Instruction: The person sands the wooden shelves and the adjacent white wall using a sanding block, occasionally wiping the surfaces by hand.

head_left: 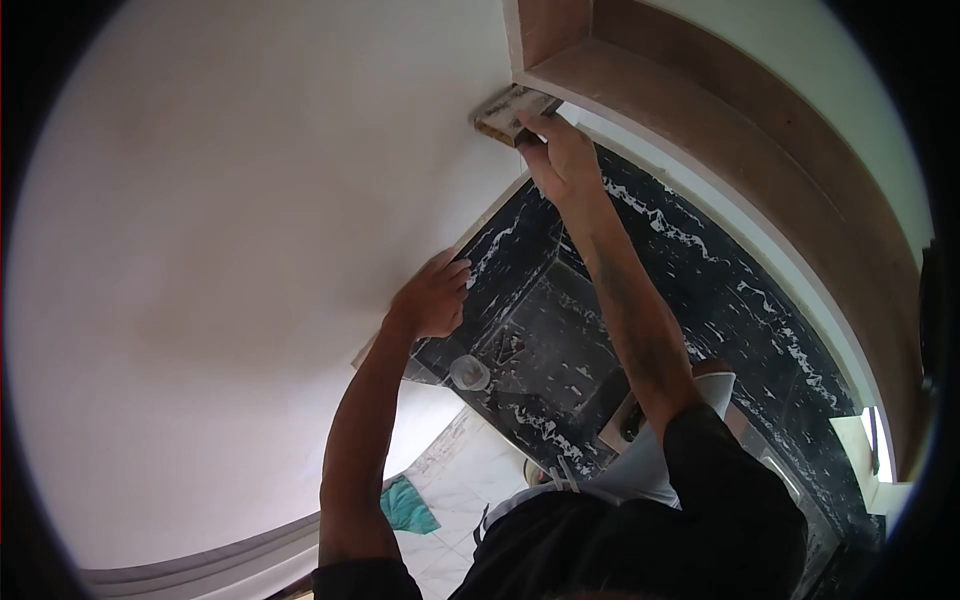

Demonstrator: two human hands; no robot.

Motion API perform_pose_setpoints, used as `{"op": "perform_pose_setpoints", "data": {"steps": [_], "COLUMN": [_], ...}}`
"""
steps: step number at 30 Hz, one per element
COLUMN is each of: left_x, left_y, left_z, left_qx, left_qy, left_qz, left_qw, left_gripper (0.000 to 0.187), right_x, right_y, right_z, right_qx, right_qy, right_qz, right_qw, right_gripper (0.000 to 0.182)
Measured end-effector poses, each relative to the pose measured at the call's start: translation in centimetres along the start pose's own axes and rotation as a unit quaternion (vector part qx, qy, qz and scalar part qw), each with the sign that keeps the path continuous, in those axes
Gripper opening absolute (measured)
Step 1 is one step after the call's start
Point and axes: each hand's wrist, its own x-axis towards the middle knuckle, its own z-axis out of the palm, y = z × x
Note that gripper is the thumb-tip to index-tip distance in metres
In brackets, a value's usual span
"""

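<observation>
My right hand (565, 160) grips a dusty rectangular sanding block (508, 112), thumb and fingers closed around its near end. The block is pressed to the white wall (260, 220) in the corner, just under the brown shelf. Lower down and to the left, my left hand (432, 297) has its fingers curled over the edge where the wall meets the black, white-veined tiles (497, 240). Its palm side is mostly hidden.
A brown curved-looking shelf (700, 110) runs along the right wall above the tiles. On the dusty black counter (560, 340) stands a clear plastic cup (469, 373). A teal cloth (408, 506) lies on the white tiled floor (465, 480).
</observation>
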Motion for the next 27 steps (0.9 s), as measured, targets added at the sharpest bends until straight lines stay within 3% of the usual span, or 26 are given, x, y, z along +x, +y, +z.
{"op": "perform_pose_setpoints", "data": {"steps": [1,3,5,7,8,10,13,15,16,17,18,19,20,21,24,27], "left_x": [0.3,-0.5,-0.1,0.3,0.1,0.3,-0.1,-0.1,0.1,0.2,-0.1,-0.4,0.0,0.3,0.7,-0.1], "left_y": [-0.3,0.6,0.1,-0.2,0.1,-0.5,0.4,-0.1,-0.1,0.0,0.5,0.6,0.0,-0.3,-0.7,0.4], "left_z": [-0.2,0.2,0.3,-0.2,-0.2,-0.3,0.2,0.0,-0.3,-0.4,0.0,0.5,0.5,0.4,-0.4,-0.3], "left_qx": [0.002,-0.004,0.008,0.013,0.009,0.01,-0.009,-0.012,-0.014,-0.017,-0.017,-0.015,-0.004,-0.003,0.002,-0.003], "left_qy": [-0.005,-0.008,0.028,0.009,-0.008,0.012,0.01,0.002,-0.005,-0.013,-0.001,0.015,0.039,0.026,0.005,0.019], "left_qz": [-0.002,0.005,0.005,0.002,0.005,0.004,0.007,0.002,0.002,0.005,0.008,0.008,0.006,0.002,0.0,0.005], "left_qw": [1.0,1.0,1.0,1.0,1.0,1.0,1.0,1.0,1.0,1.0,1.0,1.0,0.999,1.0,1.0,1.0], "left_gripper": [0.025,0.025,0.025,0.025,0.024,0.024,0.023,0.023,0.023,0.023,0.023,0.023,0.023,0.023,0.023,0.023], "right_x": [-1.8,3.7,4.0,1.0,-0.6,4.1,8.9,0.6,-0.4,0.3,1.4,3.0,3.3,2.8,1.5,2.1], "right_y": [-0.8,-0.6,-0.1,-0.2,-0.2,-0.5,1.2,-0.1,0.1,-0.3,-0.7,-0.6,0.0,0.3,-0.2,0.6], "right_z": [1.1,-3.4,-2.5,0.2,0.4,-2.9,-6.0,0.1,-0.1,-0.9,-2.5,-3.7,-2.9,-1.2,-0.3,-2.0], "right_qx": [0.013,-0.168,-0.087,-0.018,0.01,-0.201,-0.245,0.016,0.003,-0.19,-0.376,-0.549,-0.325,-0.06,-0.038,-0.052], "right_qy": [-0.025,-0.043,-0.003,0.012,-0.04,-0.06,-0.087,-0.019,-0.056,-0.085,-0.106,-0.128,-0.091,-0.013,-0.059,-0.038], "right_qz": [0.009,0.027,-0.009,-0.012,-0.011,-0.032,-0.106,-0.012,-0.018,-0.08,-0.13,-0.173,-0.072,-0.005,0.009,0.017], "right_qw": [1.0,0.984,0.996,1.0,0.999,0.977,0.96,1.0,0.998,0.975,0.911,0.808,0.939,0.998,0.997,0.998], "right_gripper": [0.029,0.042,0.045,0.043,0.042,0.048,0.044,0.037,0.032,0.033,0.034,0.035,0.033,0.031,0.03,0.032]}}
